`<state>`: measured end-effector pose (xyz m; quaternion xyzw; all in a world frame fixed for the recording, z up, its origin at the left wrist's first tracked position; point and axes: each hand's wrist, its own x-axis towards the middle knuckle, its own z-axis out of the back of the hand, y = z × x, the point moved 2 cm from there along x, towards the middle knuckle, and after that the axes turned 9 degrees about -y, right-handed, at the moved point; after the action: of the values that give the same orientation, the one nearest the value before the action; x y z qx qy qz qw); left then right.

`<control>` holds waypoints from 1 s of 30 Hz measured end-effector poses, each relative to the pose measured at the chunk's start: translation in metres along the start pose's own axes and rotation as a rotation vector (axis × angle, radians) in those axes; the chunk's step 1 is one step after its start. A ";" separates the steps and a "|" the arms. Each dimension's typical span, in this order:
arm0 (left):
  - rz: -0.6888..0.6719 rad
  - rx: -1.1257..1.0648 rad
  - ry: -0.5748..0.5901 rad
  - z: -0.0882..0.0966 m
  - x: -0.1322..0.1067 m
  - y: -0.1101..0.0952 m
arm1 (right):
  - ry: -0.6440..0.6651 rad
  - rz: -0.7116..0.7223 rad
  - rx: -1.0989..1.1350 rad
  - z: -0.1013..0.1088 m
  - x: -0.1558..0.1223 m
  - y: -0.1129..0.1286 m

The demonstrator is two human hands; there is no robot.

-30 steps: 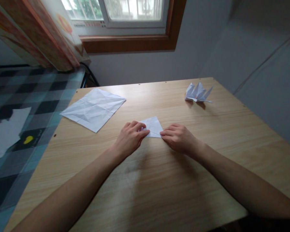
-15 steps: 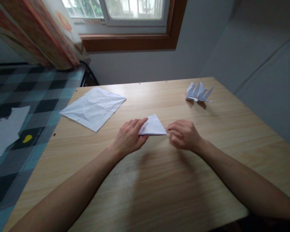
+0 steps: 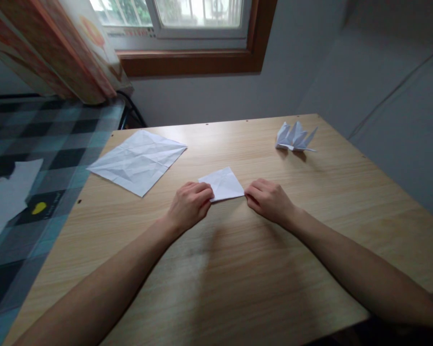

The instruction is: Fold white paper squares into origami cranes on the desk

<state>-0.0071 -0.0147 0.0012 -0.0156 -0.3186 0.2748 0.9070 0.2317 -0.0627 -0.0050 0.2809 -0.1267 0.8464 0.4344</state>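
Between my two hands is a small folded sheet of white paper (image 3: 225, 183), close to the middle of the wooden table. My left hand (image 3: 191, 204) is closed on its near left corner, with the thumb below and curled fingers above. At the right corner, my right hand (image 3: 269, 198) pinches the tip between thumb and fingers. The fingertips of both hands hide the corners they grip. The paper's far point and near folded edge show plainly.
A creased, unfolded white sheet (image 3: 140, 163) lies at the table's back left. White folded-paper figures (image 3: 294, 138) stand at the back right. Torn white paper (image 3: 9, 197) rests on the checked cloth (image 3: 7, 288) to the left. A window and wall are behind the wooden table (image 3: 238, 278).
My right hand has closed on the paper's right corner, where it was just apart from it. My left fingers have drawn back and curled over the near left corner.
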 end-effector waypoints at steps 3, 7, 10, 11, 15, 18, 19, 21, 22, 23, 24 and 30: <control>0.019 -0.050 -0.024 0.000 0.001 0.000 | -0.002 -0.048 0.003 0.000 -0.001 -0.005; 0.072 -0.102 -0.005 0.001 0.006 -0.001 | -0.069 -0.127 0.059 0.002 -0.001 -0.006; 0.107 -0.105 0.017 0.001 0.008 -0.001 | -0.170 -0.096 0.098 0.004 0.001 -0.001; 0.118 -0.099 0.020 0.001 0.009 0.000 | -0.186 -0.050 0.105 0.004 0.002 0.003; 0.159 -0.024 0.034 0.000 0.009 0.001 | -0.116 0.093 0.124 0.000 0.004 0.012; 0.221 0.068 0.036 -0.002 0.008 0.003 | -0.061 0.077 0.130 -0.004 0.003 0.011; 0.244 0.090 0.031 -0.002 0.008 0.003 | -0.057 0.072 0.137 -0.005 0.003 0.010; 0.269 0.113 0.016 -0.003 0.007 0.003 | -0.060 0.069 0.160 -0.006 0.002 0.008; 0.266 0.123 0.005 -0.003 0.006 0.003 | -0.062 0.070 0.173 -0.006 0.001 0.007; 0.249 0.134 -0.009 -0.003 0.006 0.002 | -0.062 0.072 0.188 -0.006 0.001 0.006; 0.222 0.149 -0.020 -0.003 0.006 0.001 | -0.064 0.074 0.202 -0.005 0.001 0.005; -0.007 0.234 0.031 -0.001 0.005 -0.007 | -0.063 0.109 0.234 -0.002 0.002 0.010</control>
<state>0.0005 -0.0182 0.0053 0.0874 -0.2705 0.3066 0.9084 0.2220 -0.0665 -0.0049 0.3488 -0.0559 0.8684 0.3481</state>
